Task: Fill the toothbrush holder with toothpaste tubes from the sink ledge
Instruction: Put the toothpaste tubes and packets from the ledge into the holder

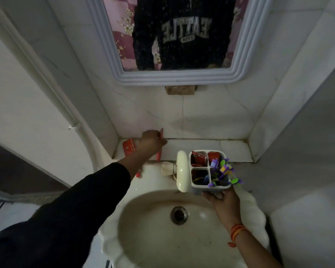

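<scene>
My right hand (pixel 221 199) holds a white four-compartment toothbrush holder (pixel 209 187) from below, above the right side of the sink. Red toothpaste tubes (pixel 198 158) stand in its two rear compartments, and purple and green toothbrushes (pixel 221 171) stick out of the front right one. My left hand (pixel 150 142) is at the tiled ledge (pixel 197 147), closed around a red toothpaste tube (pixel 161 134) whose flat end pokes up above the fingers. Another red tube (pixel 129 147) lies on the ledge just left of that hand. A further red piece (pixel 137 174) shows under my left wrist.
A cream tap (pixel 182 171) juts over the basin (pixel 143 219) right beside the holder. The drain (pixel 179 215) sits in the middle. A framed mirror (pixel 174 76) hangs on the tiled wall above. A white pipe (pixel 46 84) runs down the left wall.
</scene>
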Demonstrator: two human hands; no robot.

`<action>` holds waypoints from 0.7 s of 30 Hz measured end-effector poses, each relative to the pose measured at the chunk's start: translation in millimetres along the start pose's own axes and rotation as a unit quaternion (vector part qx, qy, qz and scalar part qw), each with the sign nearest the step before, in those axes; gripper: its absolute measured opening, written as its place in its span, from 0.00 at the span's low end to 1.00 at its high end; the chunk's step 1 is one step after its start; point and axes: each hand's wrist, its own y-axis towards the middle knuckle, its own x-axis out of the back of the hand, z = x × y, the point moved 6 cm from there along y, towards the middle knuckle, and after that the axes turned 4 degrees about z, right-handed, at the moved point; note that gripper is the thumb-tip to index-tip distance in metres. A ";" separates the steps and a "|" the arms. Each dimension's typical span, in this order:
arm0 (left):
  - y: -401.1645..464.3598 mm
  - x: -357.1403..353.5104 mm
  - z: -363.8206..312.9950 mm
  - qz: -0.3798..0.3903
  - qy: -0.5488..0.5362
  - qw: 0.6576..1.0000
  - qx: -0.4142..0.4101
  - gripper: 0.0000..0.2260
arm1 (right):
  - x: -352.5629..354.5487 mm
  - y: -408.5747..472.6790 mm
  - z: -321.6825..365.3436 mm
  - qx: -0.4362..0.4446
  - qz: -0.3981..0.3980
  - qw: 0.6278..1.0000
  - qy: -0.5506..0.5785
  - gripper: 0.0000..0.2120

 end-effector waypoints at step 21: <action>-138.3 -11.9 -147.5 0.137 0.359 0.878 -0.285 0.11 | -1.9 -12.7 15.9 -0.003 0.004 0.998 0.059 0.33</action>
